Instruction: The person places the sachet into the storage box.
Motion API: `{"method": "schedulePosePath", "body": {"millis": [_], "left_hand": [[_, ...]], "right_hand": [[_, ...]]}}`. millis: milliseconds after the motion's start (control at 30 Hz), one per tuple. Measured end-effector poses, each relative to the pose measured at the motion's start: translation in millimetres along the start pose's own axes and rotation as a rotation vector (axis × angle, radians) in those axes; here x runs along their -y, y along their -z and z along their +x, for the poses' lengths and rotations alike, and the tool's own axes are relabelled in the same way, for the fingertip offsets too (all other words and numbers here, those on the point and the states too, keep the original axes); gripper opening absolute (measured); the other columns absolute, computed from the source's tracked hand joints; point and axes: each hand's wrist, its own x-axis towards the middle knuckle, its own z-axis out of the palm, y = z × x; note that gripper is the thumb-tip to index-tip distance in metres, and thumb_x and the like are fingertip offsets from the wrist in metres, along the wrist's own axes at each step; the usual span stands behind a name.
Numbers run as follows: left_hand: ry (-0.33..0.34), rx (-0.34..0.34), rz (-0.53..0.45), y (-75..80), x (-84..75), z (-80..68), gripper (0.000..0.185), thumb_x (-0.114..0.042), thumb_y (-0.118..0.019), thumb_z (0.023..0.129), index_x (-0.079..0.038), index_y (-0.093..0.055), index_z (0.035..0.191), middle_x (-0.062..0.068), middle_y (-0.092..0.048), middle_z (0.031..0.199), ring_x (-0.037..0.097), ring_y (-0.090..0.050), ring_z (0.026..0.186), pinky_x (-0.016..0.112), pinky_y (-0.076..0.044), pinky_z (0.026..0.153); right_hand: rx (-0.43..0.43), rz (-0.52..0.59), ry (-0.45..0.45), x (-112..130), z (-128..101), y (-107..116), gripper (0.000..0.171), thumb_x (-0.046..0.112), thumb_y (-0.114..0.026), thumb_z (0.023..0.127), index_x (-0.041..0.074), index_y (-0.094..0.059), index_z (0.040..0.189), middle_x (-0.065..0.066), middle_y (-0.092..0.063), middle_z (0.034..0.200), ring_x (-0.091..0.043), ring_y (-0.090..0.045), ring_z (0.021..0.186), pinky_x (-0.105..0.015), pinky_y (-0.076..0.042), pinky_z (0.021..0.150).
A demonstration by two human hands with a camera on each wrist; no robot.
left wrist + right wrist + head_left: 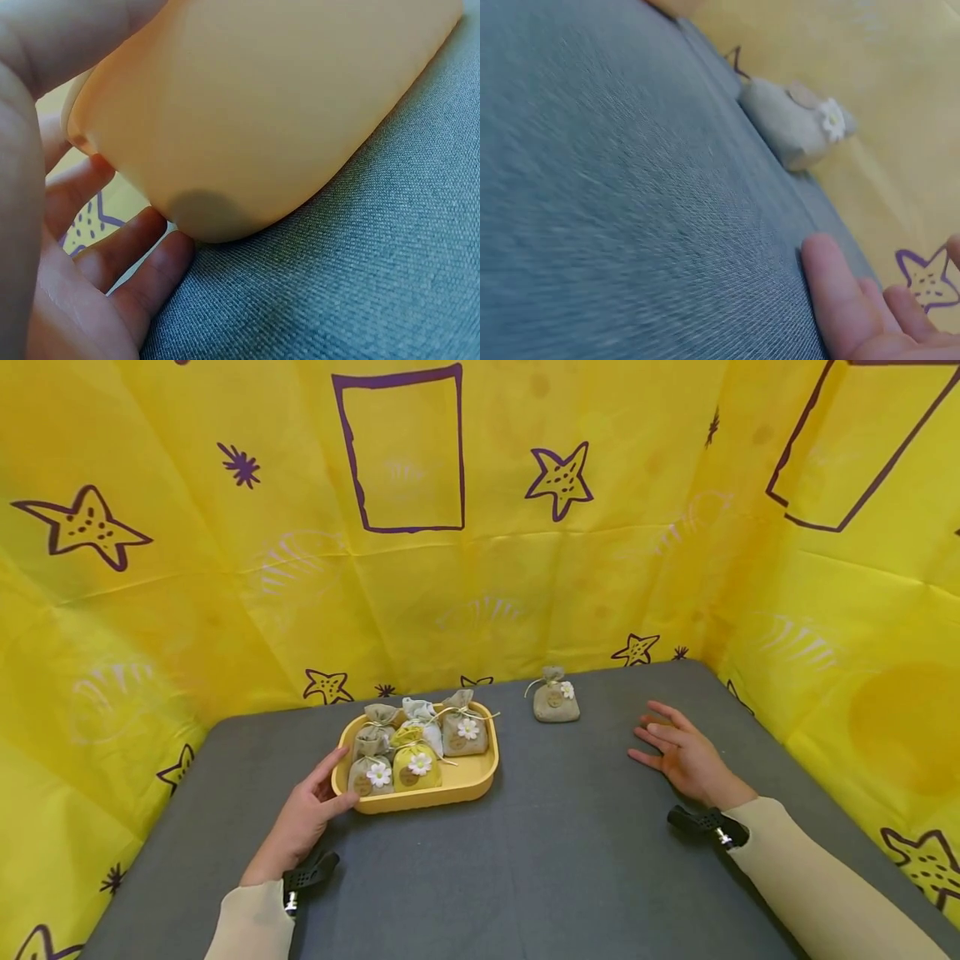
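Gripping the yellow tray (450, 789) with curled left hand (303, 818) fingers; right hand (686, 758) fingers lie straight, open

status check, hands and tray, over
Left hand holds the yellow tray by its near left corner. Right hand open, flat over the grey mat. Five pouches in the tray; one pouch alone on the mat, nothing between it and the right hand.
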Motion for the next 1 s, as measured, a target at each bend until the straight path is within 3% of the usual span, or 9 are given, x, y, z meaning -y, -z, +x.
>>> {"method": "schedulePosePath", "body": {"millis": [167,300,433,567,767,1000], "left_hand": [[0.007,-0.001,0.024,0.4,1.8,-1.6,0.079,-0.019,-0.072,0.094,-0.015,-0.027,0.159,0.016,-0.02,0.162,0.035,-0.031,0.14,0.01,-0.039,0.092],[0.001,-0.002,0.021,-0.6,2.5,-2.2,0.079,-0.018,-0.072,0.094,-0.015,-0.027,0.159,0.017,-0.02,0.162,0.036,-0.03,0.141,0.01,-0.038,0.092],[-0.003,0.003,0.011,-1.7,2.8,-2.4,0.079,-0.017,-0.072,0.094,-0.015,-0.027,0.159,0.016,-0.02,0.162,0.036,-0.031,0.141,0.011,-0.039,0.092],[-0.005,-0.008,0.019,0.1,3.0,-2.5,0.079,-0.017,-0.073,0.093,-0.015,-0.029,0.158,0.016,-0.021,0.162,0.035,-0.032,0.14,0.01,-0.039,0.092],[-0.014,-0.007,0.013,2.7,1.2,-1.7,0.08,-0.017,-0.073,0.093,-0.015,-0.028,0.159,0.015,-0.02,0.162,0.035,-0.029,0.141,0.01,-0.038,0.093],[-0.008,0.003,-0.004,-0.2,1.0,0.3,0.079,-0.017,-0.073,0.093,-0.017,-0.028,0.159,0.015,-0.02,0.162,0.035,-0.032,0.14,0.011,-0.04,0.092]], "right_hand": [[0.043,0.026,0.01,-2,17,4,0.059,0.014,-0.047,0.107,0.022,-0.018,0.158,-0.014,0.009,0.161,-0.037,0.001,0.148,-0.057,-0.029,0.11],[0.054,0.042,0.03,-4,32,2,0.065,0.015,-0.048,0.107,0.022,-0.012,0.16,-0.012,0.012,0.163,-0.036,0.003,0.149,-0.061,-0.023,0.111],[0.045,0.017,0.032,-5,45,0,0.066,0.015,-0.048,0.107,0.022,-0.011,0.161,-0.011,0.012,0.164,-0.035,0.002,0.149,-0.061,-0.024,0.11],[0.024,-0.106,0.04,-8,64,-7,0.068,0.012,-0.051,0.106,0.018,-0.012,0.161,-0.013,0.009,0.164,-0.036,-0.003,0.148,-0.06,-0.033,0.107],[0.014,-0.389,0.055,-16,97,-29,0.073,0.015,-0.063,0.1,0.011,-0.021,0.16,-0.017,-0.01,0.163,-0.039,-0.023,0.144,-0.058,-0.043,0.1],[0.076,-0.549,0.037,-20,114,-60,0.068,0.014,-0.067,0.097,0.011,-0.032,0.157,-0.021,-0.031,0.155,-0.04,-0.041,0.133,-0.057,-0.046,0.096]]}}
